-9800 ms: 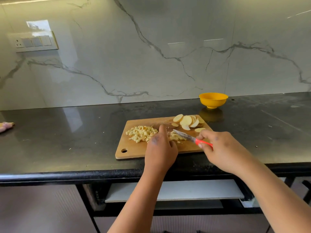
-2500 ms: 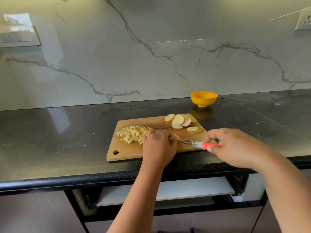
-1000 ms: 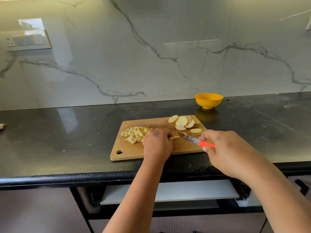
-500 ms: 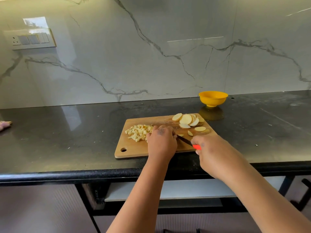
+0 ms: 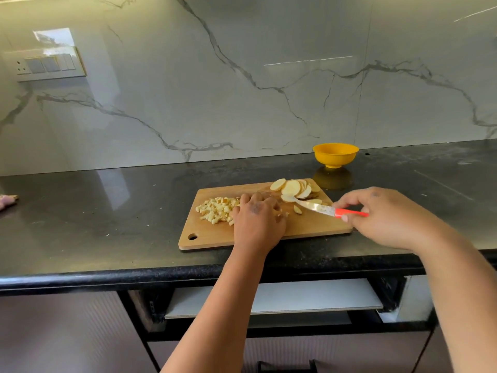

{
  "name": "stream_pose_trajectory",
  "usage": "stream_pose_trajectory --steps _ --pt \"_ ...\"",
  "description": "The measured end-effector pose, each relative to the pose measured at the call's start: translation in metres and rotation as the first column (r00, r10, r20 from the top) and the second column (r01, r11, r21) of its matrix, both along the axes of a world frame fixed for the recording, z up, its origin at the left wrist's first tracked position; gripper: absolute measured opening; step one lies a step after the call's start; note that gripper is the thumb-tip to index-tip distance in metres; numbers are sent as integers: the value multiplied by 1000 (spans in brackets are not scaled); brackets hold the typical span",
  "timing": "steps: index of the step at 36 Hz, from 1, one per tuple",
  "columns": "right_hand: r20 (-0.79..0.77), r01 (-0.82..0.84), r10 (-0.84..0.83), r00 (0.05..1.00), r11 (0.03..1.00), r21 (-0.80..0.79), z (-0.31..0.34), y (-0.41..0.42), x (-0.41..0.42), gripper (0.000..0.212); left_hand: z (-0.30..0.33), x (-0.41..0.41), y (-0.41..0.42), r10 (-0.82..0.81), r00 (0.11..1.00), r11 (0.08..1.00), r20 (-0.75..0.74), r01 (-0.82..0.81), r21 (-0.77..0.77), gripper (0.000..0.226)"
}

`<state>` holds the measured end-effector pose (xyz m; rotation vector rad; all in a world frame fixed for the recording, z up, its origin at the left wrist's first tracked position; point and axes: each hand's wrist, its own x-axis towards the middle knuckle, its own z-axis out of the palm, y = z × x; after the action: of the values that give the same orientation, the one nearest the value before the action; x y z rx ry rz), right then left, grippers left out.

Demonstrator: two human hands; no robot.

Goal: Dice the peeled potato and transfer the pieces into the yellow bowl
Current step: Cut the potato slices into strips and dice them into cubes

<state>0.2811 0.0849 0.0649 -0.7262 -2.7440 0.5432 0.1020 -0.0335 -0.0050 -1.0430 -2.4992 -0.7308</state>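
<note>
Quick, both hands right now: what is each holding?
Left hand: fingers curled down on the cutting board; what is under them is hidden.
Right hand: holds the knife.

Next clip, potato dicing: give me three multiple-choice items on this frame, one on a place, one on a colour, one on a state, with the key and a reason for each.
1. Where does the yellow bowl stand?
A. On the cutting board
B. On the counter beyond the board's far right corner
C. In the left hand

2. What colour is the knife handle?
A. Red-orange
B. Black
C. Blue

3. What state is the potato in?
A. Whole
B. All in the bowl
C. Partly diced, partly sliced, on the board

Key:
1 B: the bowl sits on the dark counter, off the cutting board.
2 A: the handle in the right hand is red-orange.
3 C: a diced pile lies beside the left hand, slices at the far corner.
</note>
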Motion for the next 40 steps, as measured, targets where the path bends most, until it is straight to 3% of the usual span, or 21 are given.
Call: stream_pose_trajectory --steps 4,17,25,31,34,40 --pt "-54 -3 8 999 996 84 -6 -7 -10 23 2 1 3 7 1000 1000 18 -7 -3 23" --pt "-79 31 -22 997 992 125 -13 -32 -17 18 -1 -1 1 8 999 999 48 -10 38 19" --pt "44 44 -48 998 994 101 -14 -45 -20 20 -3 -3 1 -5 1000 999 30 3 45 17" --pt "32 49 -55 998 984 170 -23 -58 -27 20 -4 -3 2 3 1000 999 30 -4 38 18" --pt "87 72 -87 992 984 160 -14 -53 -19 15 -6 -5 2 -21 999 998 35 18 61 15" --pt "47 31 -37 998 992 121 -4 -33 1 10 -8 -11 2 -19 1000 994 4 18 106 23"
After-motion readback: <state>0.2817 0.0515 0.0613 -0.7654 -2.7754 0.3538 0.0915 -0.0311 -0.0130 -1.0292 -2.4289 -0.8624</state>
